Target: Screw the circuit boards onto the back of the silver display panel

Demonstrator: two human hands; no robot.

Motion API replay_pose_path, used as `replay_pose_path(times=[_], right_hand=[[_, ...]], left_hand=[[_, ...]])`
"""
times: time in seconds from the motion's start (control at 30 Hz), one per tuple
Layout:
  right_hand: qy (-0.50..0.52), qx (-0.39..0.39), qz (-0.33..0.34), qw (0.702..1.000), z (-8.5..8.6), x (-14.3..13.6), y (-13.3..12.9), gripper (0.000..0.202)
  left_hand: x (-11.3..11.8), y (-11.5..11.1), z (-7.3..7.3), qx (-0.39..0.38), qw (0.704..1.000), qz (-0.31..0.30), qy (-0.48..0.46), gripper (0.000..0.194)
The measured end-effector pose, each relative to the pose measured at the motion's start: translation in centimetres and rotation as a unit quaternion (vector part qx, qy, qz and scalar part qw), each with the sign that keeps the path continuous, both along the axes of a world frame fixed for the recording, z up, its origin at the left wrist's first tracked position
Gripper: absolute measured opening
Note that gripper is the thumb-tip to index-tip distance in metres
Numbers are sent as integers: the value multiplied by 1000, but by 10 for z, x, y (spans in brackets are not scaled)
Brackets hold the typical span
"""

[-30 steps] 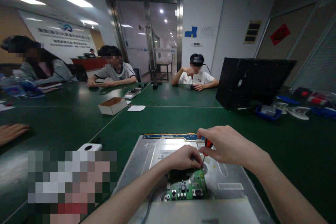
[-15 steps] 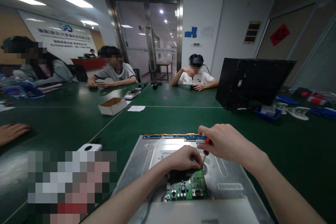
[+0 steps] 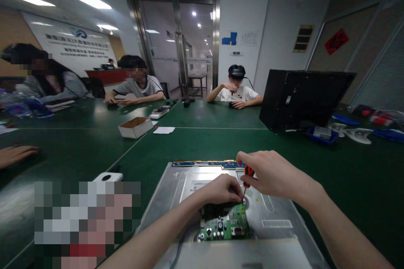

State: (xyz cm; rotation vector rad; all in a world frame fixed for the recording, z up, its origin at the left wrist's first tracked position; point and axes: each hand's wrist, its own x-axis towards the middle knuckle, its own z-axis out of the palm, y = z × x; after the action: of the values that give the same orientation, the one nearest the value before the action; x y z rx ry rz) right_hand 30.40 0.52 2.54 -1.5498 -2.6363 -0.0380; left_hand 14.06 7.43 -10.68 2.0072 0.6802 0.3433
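My right hand (image 3: 268,174) is closed round the red and black handle of a screwdriver (image 3: 248,172). The screwdriver stands nearly upright, its tip at the upper right corner of a green circuit board (image 3: 222,227). Beside that tip, the fingers of my left hand (image 3: 224,189) are pinched together; what they hold, if anything, is hidden. The board lies on the metal back of a display panel (image 3: 277,210). A narrow blue circuit strip (image 3: 205,164) runs along the panel's far edge.
A black monitor (image 3: 306,96) stands at the right, near a blue tray (image 3: 322,134). An open cardboard box (image 3: 135,128) and white paper (image 3: 164,130) lie ahead on the green table (image 3: 202,143). Several people sit round it. Another person's hand (image 3: 17,155) rests at the left.
My right thumb and fingers have shifted slightly on the screwdriver handle, showing more of it, and the handle is more upright. My left hand stays in place.
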Motion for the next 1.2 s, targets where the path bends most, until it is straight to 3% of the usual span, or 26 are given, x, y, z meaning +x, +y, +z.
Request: replay_pose_path(times=[0.1,0.3,0.67,0.9,1.2], right_hand=[[-9,5,-10,1000,-1,0,1,13],[37,-11,32,999,1,2,-6,13],[5,-4,-6,1000,0,-2,0,14],[55,-10,39,998,0,0,-6,20],[-16,18,-1,1000,-2,-3,1,13]], left_hand=[[0,0,-1,-2,1000,3,2,9],[1,1,0,0,1000,2,-1,9],[-1,2,-3,2,1000,3,-4,11],[0,3,-2,4,1000,-11,-7,13],[0,2,-2,9,1000,-3,-4,13]])
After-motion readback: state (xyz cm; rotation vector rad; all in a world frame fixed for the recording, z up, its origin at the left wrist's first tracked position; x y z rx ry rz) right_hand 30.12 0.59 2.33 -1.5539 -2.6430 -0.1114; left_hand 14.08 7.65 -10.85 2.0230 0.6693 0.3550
